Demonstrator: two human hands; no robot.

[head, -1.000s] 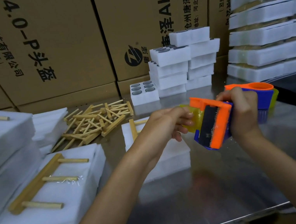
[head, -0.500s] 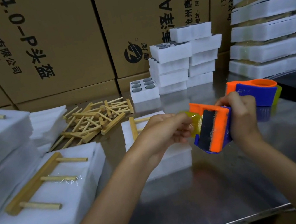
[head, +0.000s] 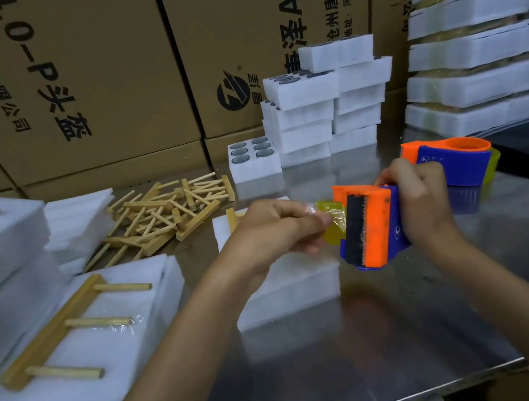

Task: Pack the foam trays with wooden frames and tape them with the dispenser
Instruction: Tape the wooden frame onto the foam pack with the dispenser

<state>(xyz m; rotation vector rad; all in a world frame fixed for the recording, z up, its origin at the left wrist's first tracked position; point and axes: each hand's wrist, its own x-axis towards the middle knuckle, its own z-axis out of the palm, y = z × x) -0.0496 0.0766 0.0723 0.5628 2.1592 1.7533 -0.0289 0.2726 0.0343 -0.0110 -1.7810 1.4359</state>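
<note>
Left hand [head: 273,230] pinches the tape end [head: 322,215] while right hand [head: 424,199] grips the tape dispenser [head: 375,228]; a straight, steady pull should avoid wrinkles.

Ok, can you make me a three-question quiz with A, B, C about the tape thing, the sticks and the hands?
1. Where is the pile of loose wooden frames?
A. before the cardboard boxes
B. on the floor
C. inside a drawer

2. What colours is the tape dispenser?
A. green and white
B. orange and blue
C. all black

3. What is the left hand doing?
A. lying flat
B. pinching the tape end
C. holding a frame

Answers: 1 A, pile lies on the table below the boxes. 2 B, orange front, blue body. 3 B, fingers pinch tape while the right hand grips the dispenser.
</note>
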